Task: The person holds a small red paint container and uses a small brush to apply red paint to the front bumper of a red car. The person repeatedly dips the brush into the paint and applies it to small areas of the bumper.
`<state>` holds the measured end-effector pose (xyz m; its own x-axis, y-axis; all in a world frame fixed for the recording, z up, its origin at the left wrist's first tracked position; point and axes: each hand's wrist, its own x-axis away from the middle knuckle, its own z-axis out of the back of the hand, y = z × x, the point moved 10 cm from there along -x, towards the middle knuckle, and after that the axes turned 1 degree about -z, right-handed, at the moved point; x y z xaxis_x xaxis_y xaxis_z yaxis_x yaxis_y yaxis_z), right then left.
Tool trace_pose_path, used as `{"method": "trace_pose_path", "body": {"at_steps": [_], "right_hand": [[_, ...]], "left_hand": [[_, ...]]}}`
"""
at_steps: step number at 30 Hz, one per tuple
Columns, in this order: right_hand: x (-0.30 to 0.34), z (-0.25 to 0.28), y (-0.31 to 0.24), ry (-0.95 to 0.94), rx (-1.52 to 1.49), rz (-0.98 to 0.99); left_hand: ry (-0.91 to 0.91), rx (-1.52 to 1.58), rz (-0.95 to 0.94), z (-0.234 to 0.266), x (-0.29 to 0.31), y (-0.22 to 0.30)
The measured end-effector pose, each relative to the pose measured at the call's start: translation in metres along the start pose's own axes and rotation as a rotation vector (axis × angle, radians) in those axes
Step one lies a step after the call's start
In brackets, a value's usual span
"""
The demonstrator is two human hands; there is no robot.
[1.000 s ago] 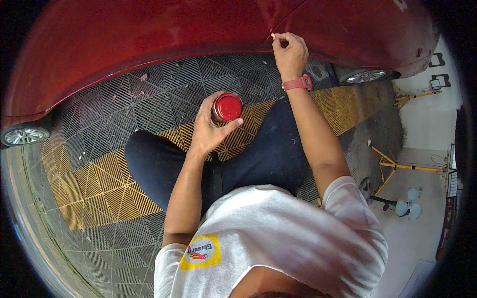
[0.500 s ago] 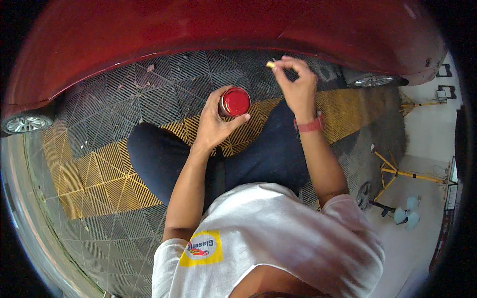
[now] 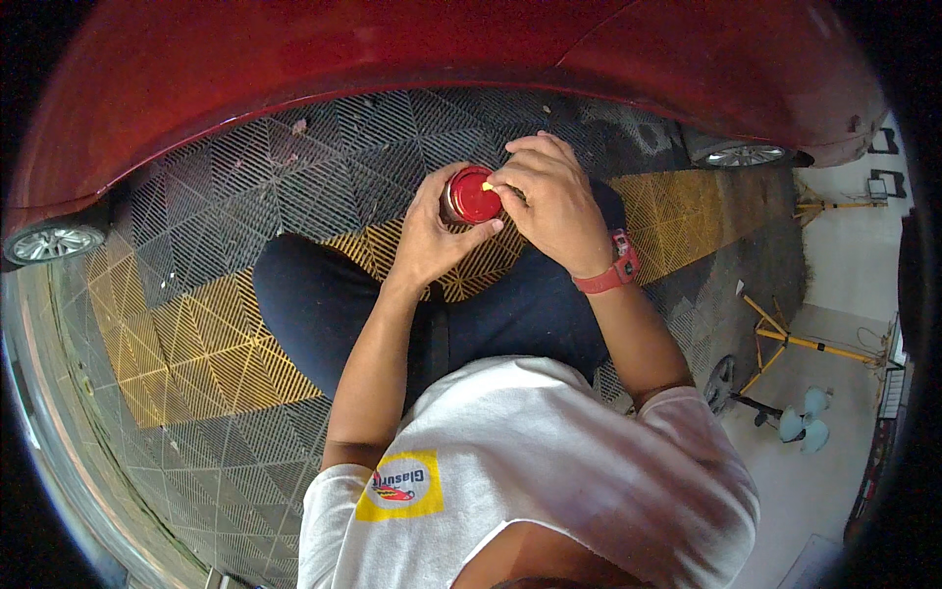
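Observation:
My left hand [image 3: 428, 236] wraps around a small round jar [image 3: 473, 202], thumb on the near side and fingers on the far side. The jar shows bright red on top; whether that is a lid or red contents I cannot tell. Between the fingertips of my right hand [image 3: 551, 196] is a small yellow piece [image 3: 487, 186], pinched over the right part of the red top. It overlaps the red surface in view, but contact is unclear. Most of the yellow piece is hidden by the fingers. A red watch [image 3: 618, 270] sits on my right wrist.
A red car body [image 3: 392, 49] stretches across the far side, with wheels [image 3: 54, 240] at left and right. Grey and yellow grated tiles [image 3: 196, 363] cover the floor. Yellow-legged stands [image 3: 805, 341] and a pale three-lobed object [image 3: 805, 424] are at the right.
My right hand has come down and left with the yellow piece, from beside the car's lower edge to over the jar. My left hand holds the jar in nearly the same place.

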<state>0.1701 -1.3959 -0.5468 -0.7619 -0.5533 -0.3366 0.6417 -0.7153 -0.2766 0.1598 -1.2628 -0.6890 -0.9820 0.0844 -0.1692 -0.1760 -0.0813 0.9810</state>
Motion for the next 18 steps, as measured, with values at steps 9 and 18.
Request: {"method": "trace_pose_path", "body": {"at_steps": [9, 18], "right_hand": [[-0.006, 0.012, 0.0, 0.065, -0.003, -0.03], [-0.003, 0.034, 0.159, 0.521, -0.097, -0.479]], "left_hand": [[-0.006, 0.029, 0.03, 0.001, 0.002, -0.005], [-0.002, -0.007, 0.041, 0.002, 0.0, -0.005]]}}
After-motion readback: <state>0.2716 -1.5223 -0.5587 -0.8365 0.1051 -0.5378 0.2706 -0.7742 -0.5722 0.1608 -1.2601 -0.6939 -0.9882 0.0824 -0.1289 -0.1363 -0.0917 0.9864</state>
